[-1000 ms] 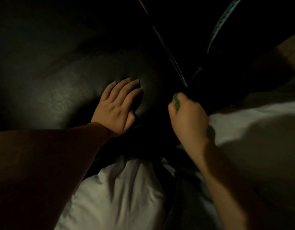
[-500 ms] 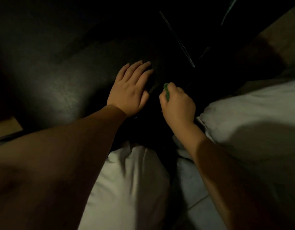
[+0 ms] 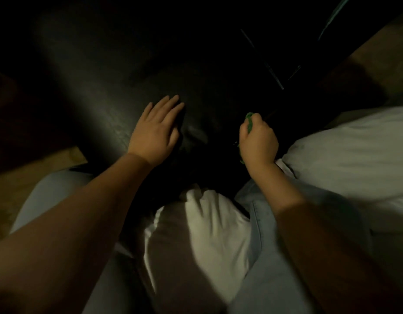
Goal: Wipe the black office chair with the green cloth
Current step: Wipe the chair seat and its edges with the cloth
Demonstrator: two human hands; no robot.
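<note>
Fingers of the right hand clench the green cloth; the left hand lies straight-fingered on the black chair.

The right grip, fisted round the green cloth, has drawn away from the left grip, opening a wider strip of black office chair between them. A green edge now shows below the fist.
</note>
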